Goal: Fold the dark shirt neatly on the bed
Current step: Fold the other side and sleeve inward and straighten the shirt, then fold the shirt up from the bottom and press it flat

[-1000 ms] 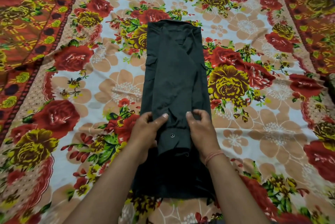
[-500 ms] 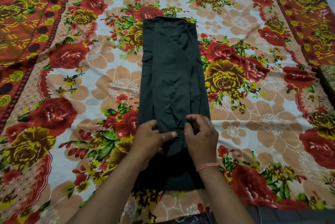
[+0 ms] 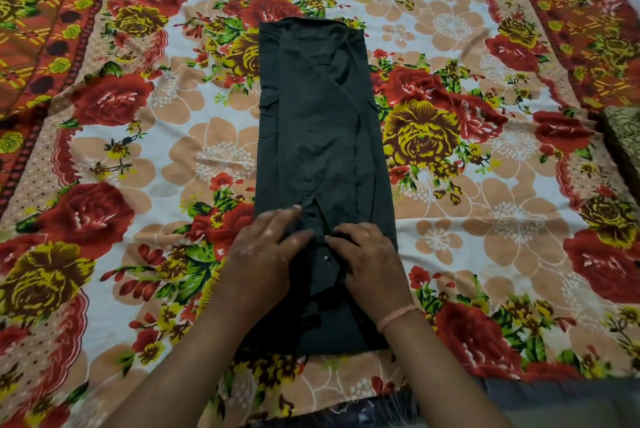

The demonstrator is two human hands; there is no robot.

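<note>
While both my hands rest on its near half, the dark shirt (image 3: 322, 137) lies folded into a long narrow strip in the middle of the flowered bedsheet (image 3: 173, 157).

Its long axis runs straight away from me, with one short end just in front of my forearms and the other at the far side. My left hand (image 3: 266, 254) lies flat on the cloth, fingers fairly straight, pressing down. My right hand (image 3: 367, 258) has its fingers bent beside a cuff with a metal snap (image 3: 327, 258). Their tips are tucked under, so I cannot tell whether they pinch the fabric. My left forearm covers the strip's near left edge. A pink thread band (image 3: 396, 317) circles my right wrist.
</note>
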